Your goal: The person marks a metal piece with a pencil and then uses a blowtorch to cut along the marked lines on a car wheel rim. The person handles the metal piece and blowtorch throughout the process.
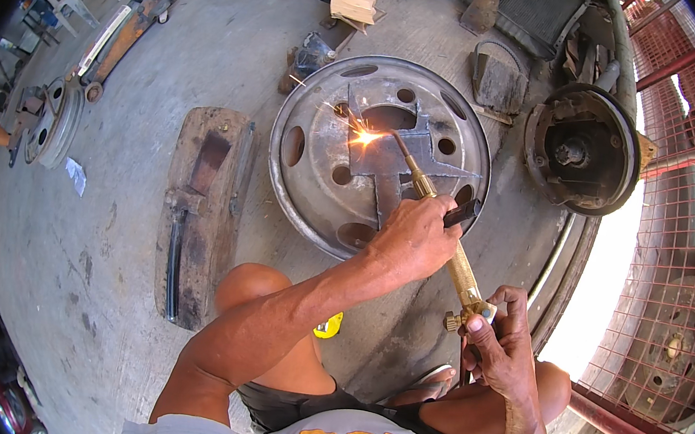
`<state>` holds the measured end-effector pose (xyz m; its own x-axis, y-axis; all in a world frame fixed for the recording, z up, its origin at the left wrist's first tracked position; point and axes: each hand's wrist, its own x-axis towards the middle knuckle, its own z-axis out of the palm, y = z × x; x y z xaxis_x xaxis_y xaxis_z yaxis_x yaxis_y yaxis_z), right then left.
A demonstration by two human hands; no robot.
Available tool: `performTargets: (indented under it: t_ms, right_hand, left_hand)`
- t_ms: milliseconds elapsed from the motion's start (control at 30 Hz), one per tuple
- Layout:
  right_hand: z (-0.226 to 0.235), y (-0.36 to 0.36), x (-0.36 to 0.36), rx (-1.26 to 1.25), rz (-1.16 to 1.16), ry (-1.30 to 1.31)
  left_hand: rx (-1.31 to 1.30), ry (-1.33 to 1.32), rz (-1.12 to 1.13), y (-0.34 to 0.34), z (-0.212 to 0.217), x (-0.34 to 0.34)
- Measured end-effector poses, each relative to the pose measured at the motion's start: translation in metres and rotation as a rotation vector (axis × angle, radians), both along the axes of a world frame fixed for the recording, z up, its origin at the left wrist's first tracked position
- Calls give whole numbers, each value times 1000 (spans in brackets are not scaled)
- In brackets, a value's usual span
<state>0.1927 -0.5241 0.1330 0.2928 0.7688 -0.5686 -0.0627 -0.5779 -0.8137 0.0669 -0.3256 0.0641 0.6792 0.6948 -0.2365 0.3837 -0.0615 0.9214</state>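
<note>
A brass gas torch point(463, 273) runs slantwise up from my hands, its thin tip bent toward a grey steel plate point(383, 167). At the tip a bright orange flame with flying sparks point(365, 138) burns on the plate. The plate, irregularly cut, rests on an upturned truck wheel rim point(283, 177) with round and oval holes. My left hand point(421, 236) is closed round the torch's front body; a short black piece juts out beside its fingers. Lower down, my right hand point(508, 348) grips the torch's rear end by the valve knobs.
Left of the rim lies a worn wooden block point(200, 234) with a hammer point(178, 240) on it. A brake drum point(582, 149) stands right, near red wire mesh point(687, 170). A yellow tape measure point(328, 326) sits by my knee. An orange floor jack point(123, 46) is far left.
</note>
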Motion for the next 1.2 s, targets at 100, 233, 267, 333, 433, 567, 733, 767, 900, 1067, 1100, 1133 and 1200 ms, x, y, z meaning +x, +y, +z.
performTargets:
  t_ms: [100,233,267,333,433,567,733,767,900,1067,1100,1133,1200]
  right_hand:
    - [0,-2,0,9,-5,11]
    - [-2,-2,0,22,-1,15]
    - [-4,2,2,32,1,8]
    - [-4,2,2,34,1,8]
    - [-3,3,2,33,2,8]
    - [-2,3,2,10,-6,2]
    - [-2,4,1,22,-6,17]
    - [-2,4,1,23,-7,16]
    - [-2,3,1,21,-1,8]
    - [-2,4,2,24,14,0]
    - [-3,4,2,23,12,0]
    - [-3,4,2,21,10,1]
    - [-3,4,2,19,6,1]
  left_hand:
    - [11,-4,5,-1,1,-1]
    - [16,4,4,0,1,0]
    - [47,-24,25,3,1,1]
    - [14,4,-1,5,-1,2]
    - [16,3,4,5,-2,2]
    - [24,10,5,5,-2,2]
    - [33,3,1,6,-2,2]
    - [32,-4,4,6,-2,2]
    - [20,-1,-1,6,-2,2]
    - [8,2,2,6,-3,3]
    - [7,1,-1,6,-3,3]
    - [8,-3,-3,6,-3,2]
    - [9,-2,-5,6,-3,2]
